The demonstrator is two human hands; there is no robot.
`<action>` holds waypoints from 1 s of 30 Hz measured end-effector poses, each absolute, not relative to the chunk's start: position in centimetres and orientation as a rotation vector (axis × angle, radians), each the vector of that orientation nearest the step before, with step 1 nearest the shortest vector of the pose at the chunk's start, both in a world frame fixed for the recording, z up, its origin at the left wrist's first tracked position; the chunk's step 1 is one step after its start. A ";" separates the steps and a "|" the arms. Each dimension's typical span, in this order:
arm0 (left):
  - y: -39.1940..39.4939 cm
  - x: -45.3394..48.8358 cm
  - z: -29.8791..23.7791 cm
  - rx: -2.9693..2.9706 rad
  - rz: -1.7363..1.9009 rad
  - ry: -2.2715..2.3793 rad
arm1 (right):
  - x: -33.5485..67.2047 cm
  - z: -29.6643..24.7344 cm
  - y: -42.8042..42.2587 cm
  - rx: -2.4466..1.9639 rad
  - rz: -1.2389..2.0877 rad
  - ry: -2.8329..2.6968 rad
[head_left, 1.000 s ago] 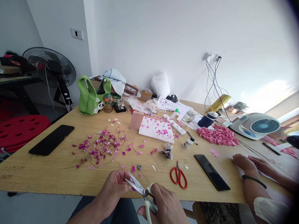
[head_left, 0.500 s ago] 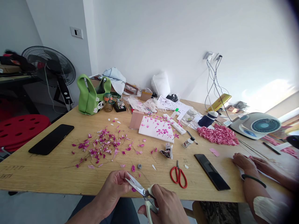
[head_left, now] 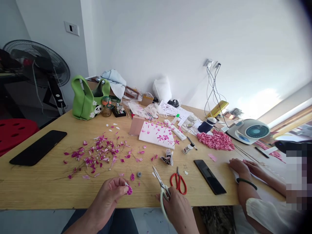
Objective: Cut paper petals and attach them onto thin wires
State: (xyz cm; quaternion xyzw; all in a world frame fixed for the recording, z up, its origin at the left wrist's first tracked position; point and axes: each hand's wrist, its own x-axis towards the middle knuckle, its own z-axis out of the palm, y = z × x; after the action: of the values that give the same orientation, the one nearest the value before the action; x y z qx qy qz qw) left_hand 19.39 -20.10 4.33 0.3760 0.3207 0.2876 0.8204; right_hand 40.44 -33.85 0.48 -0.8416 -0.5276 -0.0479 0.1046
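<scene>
Between the thumb and fingers of my left hand [head_left: 107,201] is a small magenta flower petal [head_left: 129,189], held just above the table's front edge. My right hand [head_left: 179,206] is wrapped round the cream handles of a pair of scissors [head_left: 158,176]. Their blades point away from me, slightly parted, with nothing between them. Red-handled scissors [head_left: 178,181] lie just beyond my right hand. A small grey roll [head_left: 139,174] and a loose magenta petal [head_left: 132,177] rest past my left fingertips. To the left spreads a pile of magenta petals on thin stems [head_left: 99,151].
A white block stuck with pink flowers [head_left: 157,136] stands mid-table. Black phones [head_left: 209,177] lie to the right and left [head_left: 37,148]. Behind are a green bag [head_left: 84,100] and a glue bottle [head_left: 188,148]. A co-worker's hands [head_left: 240,165] rest at the right, near a small fan [head_left: 251,131].
My right hand has drawn the scissors away from my left hand to the right, blades turned forward. The magenta petal now shows in my left fingers. The view has shifted right.
</scene>
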 end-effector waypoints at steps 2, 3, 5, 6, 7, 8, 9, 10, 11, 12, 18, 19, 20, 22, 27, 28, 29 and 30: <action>-20.1 19.3 4.1 0.766 0.614 0.691 | 41.9 -1.1 -34.2 -2.577 -0.257 -1.505; -20.1 19.3 3.9 0.749 0.615 0.695 | 42.3 -1.6 -34.3 -2.616 -0.310 -1.480; -20.1 19.4 3.7 0.719 0.624 0.698 | 42.8 -2.2 -34.1 -2.665 -0.379 -1.449; -20.1 19.5 3.7 0.706 0.634 0.698 | 42.9 -2.2 -33.9 -2.672 -0.387 -1.452; -20.2 19.6 3.6 0.694 0.648 0.698 | 42.9 -2.1 -33.7 -2.668 -0.380 -1.469; -20.2 19.7 3.6 0.685 0.662 0.698 | 42.9 -2.0 -33.4 -2.660 -0.369 -1.488; -20.2 19.8 3.6 0.677 0.674 0.699 | 42.8 -1.9 -33.2 -2.656 -0.371 -1.500; -20.2 19.8 3.6 0.672 0.683 0.703 | 42.8 -1.9 -33.0 -2.655 -0.392 -1.507; -20.1 19.9 3.6 0.668 0.691 0.709 | 42.9 -2.0 -32.9 -2.655 -0.433 -1.512; -20.1 19.9 3.7 0.663 0.702 0.716 | 43.0 -2.1 -32.8 -2.648 -0.486 -1.525; -20.1 19.6 3.9 0.633 0.763 0.753 | 43.9 -2.7 -33.0 -2.563 -0.561 -1.624; -20.1 19.6 3.9 0.632 0.767 0.753 | 43.8 -2.3 -33.0 -2.570 -0.540 -1.587; -20.1 19.6 3.9 0.631 0.770 0.751 | 43.3 -1.7 -32.9 -2.559 -0.506 -1.540; -20.3 19.6 3.9 0.634 0.772 0.746 | 41.7 -0.1 -32.6 -2.437 -0.339 -1.433; -20.9 20.0 4.0 0.663 0.760 0.712 | 34.9 4.1 -30.1 -1.761 0.634 -1.098; -21.1 20.1 4.0 0.677 0.760 0.696 | 33.7 4.6 -29.4 -1.665 0.763 -1.054; -21.2 20.1 4.0 0.692 0.760 0.680 | 32.7 4.9 -28.7 -1.589 0.856 -1.001; -21.4 20.1 4.0 0.705 0.758 0.666 | 31.9 5.2 -28.1 -1.535 0.892 -0.941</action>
State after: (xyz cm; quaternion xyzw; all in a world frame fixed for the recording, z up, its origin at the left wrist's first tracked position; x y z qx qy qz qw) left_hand 20.06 -21.36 3.98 0.3308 0.3123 0.3556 0.8165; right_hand 31.91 -28.13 5.18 -0.6447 -0.3954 0.3745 0.5364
